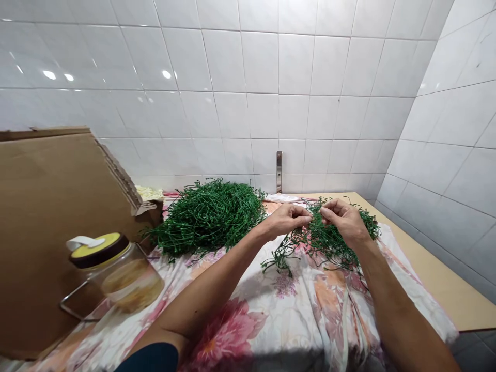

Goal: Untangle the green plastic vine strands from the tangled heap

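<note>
My left hand (290, 219) is closed in a pinch, its fingertips over the right-hand heap of thin green stems (329, 243). Just beside it, my right hand (344, 219) pinches too, thumb against forefinger. Between the fingertips there seems to be a thin green stem, though its ends blend into the heap behind. A small loose bunch of stems (282, 257) lies below my left hand. Further left sits a much larger heap of green stems (217, 217), with small forked tips. Both heaps rest on a floral cloth (267, 320).
A large cardboard box (46, 217) stands at the left. In front of it is a clear jar (132, 281) with a yellow and brown lid, holding something brownish. Pale yellow pieces (149, 193) show behind the box. A tan board edge (437, 289) runs along the right, by tiled walls.
</note>
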The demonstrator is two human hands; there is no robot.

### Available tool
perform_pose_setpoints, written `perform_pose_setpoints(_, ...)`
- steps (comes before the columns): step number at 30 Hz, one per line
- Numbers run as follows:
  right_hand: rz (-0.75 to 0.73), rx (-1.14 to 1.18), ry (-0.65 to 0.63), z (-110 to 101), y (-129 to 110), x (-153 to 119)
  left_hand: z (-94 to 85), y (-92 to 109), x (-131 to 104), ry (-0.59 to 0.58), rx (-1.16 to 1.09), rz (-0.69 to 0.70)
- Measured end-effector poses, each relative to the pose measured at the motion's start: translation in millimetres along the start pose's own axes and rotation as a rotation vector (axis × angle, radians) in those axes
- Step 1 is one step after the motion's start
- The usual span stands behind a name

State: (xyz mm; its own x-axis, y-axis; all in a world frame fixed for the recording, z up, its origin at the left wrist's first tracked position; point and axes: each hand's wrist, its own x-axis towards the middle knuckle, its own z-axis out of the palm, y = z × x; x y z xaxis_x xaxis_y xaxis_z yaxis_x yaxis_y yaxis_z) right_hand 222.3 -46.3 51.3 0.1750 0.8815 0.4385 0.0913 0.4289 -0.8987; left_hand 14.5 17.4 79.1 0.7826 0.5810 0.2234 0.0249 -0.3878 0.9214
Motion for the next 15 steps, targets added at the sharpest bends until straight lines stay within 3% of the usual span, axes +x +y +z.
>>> perform_pose_setpoints(7,0.065,0.146,0.020,3.3,-5.6,-1.1,3.5,-1.8,2.0,0.044,-0.044,-0.002)
perform_pose_setpoints(15,0.082,0.150,-0.098,13.9,-6.2,-4.7,5.7,0.8,4.2,0.196,-0.184,-0.019)
